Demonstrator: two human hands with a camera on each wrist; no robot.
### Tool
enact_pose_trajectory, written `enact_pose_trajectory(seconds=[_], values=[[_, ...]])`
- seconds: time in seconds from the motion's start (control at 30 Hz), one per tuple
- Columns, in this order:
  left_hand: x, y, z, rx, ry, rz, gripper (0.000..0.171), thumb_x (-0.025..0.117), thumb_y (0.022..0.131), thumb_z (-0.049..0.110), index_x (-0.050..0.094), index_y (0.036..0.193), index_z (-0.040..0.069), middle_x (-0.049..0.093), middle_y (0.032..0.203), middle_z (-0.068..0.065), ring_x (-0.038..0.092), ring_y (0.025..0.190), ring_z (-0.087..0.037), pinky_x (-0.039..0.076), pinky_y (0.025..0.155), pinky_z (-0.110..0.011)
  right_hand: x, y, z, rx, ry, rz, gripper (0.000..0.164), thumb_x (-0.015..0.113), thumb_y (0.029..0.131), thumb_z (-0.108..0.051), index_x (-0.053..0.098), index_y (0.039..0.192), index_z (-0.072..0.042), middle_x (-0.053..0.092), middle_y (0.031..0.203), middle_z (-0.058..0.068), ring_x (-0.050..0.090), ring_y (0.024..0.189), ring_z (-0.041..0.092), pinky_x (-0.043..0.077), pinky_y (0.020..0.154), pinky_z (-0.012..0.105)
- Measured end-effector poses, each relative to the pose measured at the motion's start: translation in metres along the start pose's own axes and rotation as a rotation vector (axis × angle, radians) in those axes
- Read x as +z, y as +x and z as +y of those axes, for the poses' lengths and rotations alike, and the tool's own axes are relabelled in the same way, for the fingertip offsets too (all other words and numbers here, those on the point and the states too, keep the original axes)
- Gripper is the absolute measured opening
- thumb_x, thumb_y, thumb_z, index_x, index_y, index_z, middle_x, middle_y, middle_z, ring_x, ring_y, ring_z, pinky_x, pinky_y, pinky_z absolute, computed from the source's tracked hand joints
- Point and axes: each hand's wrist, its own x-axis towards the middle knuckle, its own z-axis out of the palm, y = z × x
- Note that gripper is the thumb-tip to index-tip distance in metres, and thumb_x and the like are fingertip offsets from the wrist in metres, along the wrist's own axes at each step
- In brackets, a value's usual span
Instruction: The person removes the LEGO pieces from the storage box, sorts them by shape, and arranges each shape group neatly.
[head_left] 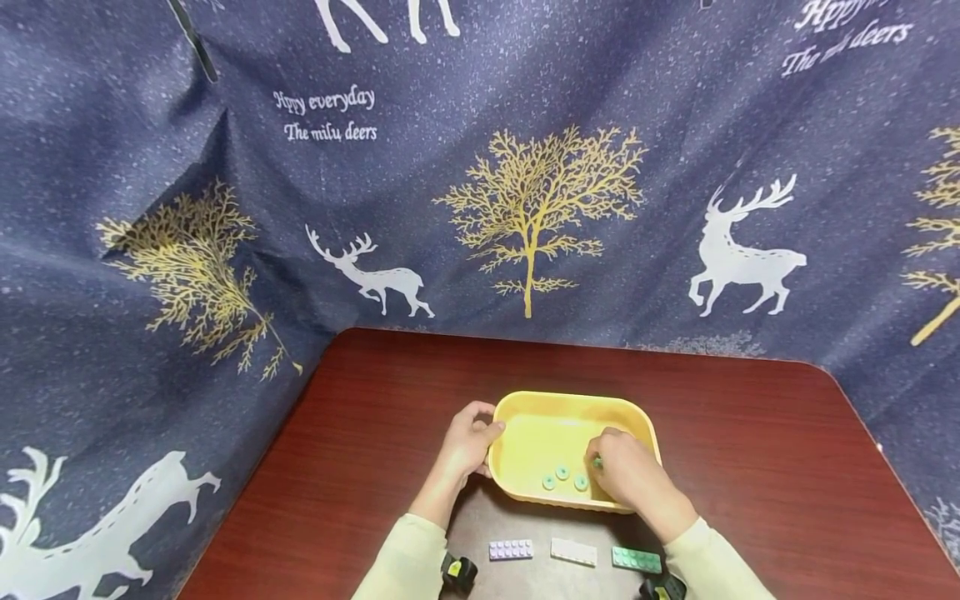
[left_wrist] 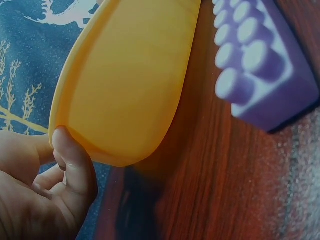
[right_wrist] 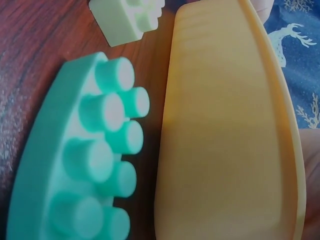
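A yellow plastic basin [head_left: 570, 398] sits on the table in the head view. At its left end my left hand [head_left: 467, 442] grips the rim, thumb over the edge and fingers outside. My right hand [head_left: 628, 471] reaches inside the basin's right part, its fingertips pinching a small green piece [head_left: 597, 462] that the fingers mostly hide. Several small round green pieces [head_left: 562, 472] with dark centres lie on the basin floor to the left of that hand. In the right wrist view the basin's wall [right_wrist: 225, 120] covers most of the right hand.
In front of the basin, a purple studded block [head_left: 511, 549], a white one [head_left: 573, 552] and a green one [head_left: 636, 559] lie in a row on the dark red table [head_left: 750, 450]. A blue printed cloth [head_left: 645, 275] hangs behind and at the sides.
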Motion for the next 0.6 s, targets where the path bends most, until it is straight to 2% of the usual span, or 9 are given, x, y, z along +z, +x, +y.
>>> enact_pose_trajectory(seconds=[0.33, 0.5, 0.6], values=[[0.0009, -0.0006, -0.0008, -0.005, -0.006, -0.002, 0.033, 0.066, 0.099, 0.014, 0.057, 0.128, 0.002, 0.068, 0.092, -0.023, 0.063, 0.053, -0.022, 0.055, 0.038, -0.029, -0.0013, -0.0008, 0.0006, 0.003, 0.029, 0.022, 0.025, 0.076, 0.065, 0.008, 0.072, 0.075, -0.015, 0.062, 0.077, 0.001, 0.06, 0.075, 0.019, 0.057, 0.07, 0.036], [0.0013, -0.001, 0.0, -0.004, -0.005, 0.004, 0.034, 0.067, 0.098, 0.014, 0.057, 0.128, 0.003, 0.069, 0.092, -0.023, 0.063, 0.052, -0.022, 0.055, 0.038, -0.029, -0.0055, -0.002, -0.0008, -0.001, 0.042, 0.058, 0.023, 0.078, 0.07, 0.007, 0.074, 0.083, -0.011, 0.067, 0.083, 0.004, 0.066, 0.081, 0.023, 0.06, 0.077, 0.039], [0.0009, -0.0015, 0.0006, -0.005, -0.001, 0.012, 0.034, 0.067, 0.098, 0.015, 0.057, 0.128, 0.003, 0.069, 0.093, -0.023, 0.061, 0.051, -0.019, 0.054, 0.038, -0.027, -0.0094, -0.0032, -0.002, 0.017, 0.05, 0.081, 0.021, 0.082, 0.075, 0.001, 0.075, 0.09, -0.011, 0.069, 0.089, 0.004, 0.069, 0.085, 0.025, 0.062, 0.076, 0.041]])
